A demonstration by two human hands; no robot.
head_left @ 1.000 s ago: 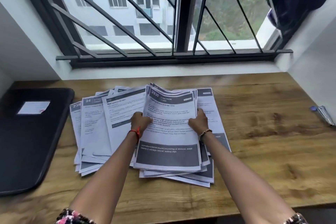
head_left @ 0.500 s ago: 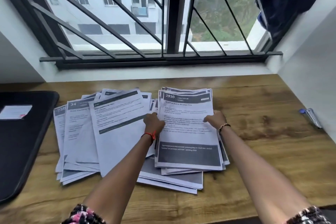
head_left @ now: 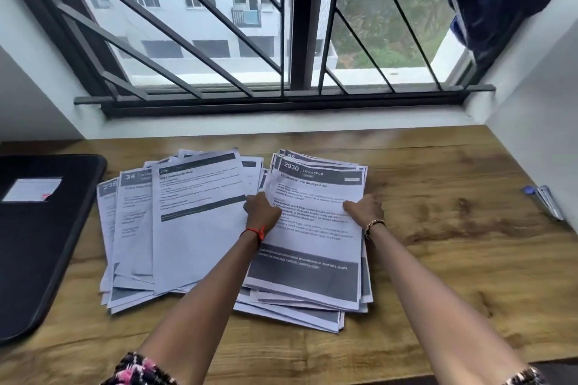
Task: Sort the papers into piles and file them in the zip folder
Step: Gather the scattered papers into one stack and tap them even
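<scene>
Left hand [head_left: 262, 208]: fingers curled, gripping the left edge of the stack [head_left: 312, 247], whose top sheet is headed "2930 Living Room". Right hand [head_left: 365, 209]: fingers curled on the stack's right edge. Stack is mid-table [head_left: 453, 259], overlapping the fanned pile [head_left: 187, 237] on its left. Zip folder [head_left: 40, 253] lies flat at far left, apart from the papers. Pen [head_left: 545, 201] is near the right wall.

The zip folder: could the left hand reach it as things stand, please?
Probably yes: the zip folder lies flat beside the fanned papers, with nothing upright between, but the left hand grips the 2930 stack and must let go first.
</scene>
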